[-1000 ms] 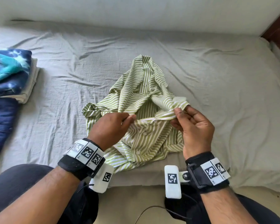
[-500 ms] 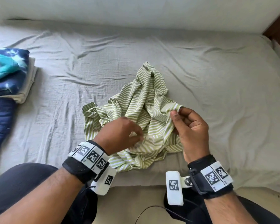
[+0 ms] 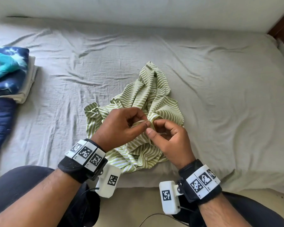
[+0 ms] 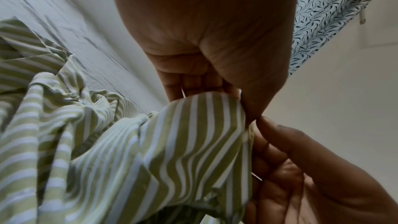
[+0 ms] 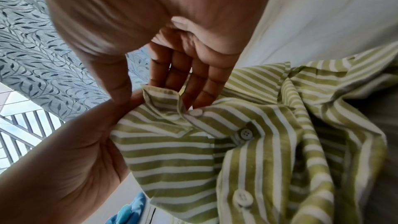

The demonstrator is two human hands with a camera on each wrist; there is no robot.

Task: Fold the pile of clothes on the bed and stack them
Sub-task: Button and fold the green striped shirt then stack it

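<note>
A green-and-white striped button shirt lies crumpled in the middle of the bed. My left hand and right hand meet over its near part, and each pinches the same bunched edge between thumb and fingers. In the left wrist view the left hand grips a fold of the shirt, thumb against curled fingers. In the right wrist view the right hand pinches the hemmed edge of the shirt just above its white buttons. A folded stack sits at the far left.
The stack holds a blue tie-dye piece on cream folded cloth, with a navy garment beside it. Wrinkled grey sheet spreads to the right. A wooden bed frame shows at the top right. My knees are against the bed's near edge.
The two hands have drawn together from a spread hold to a pinch at one spot. The shirt has sunk lower and bunched up on the bed.
</note>
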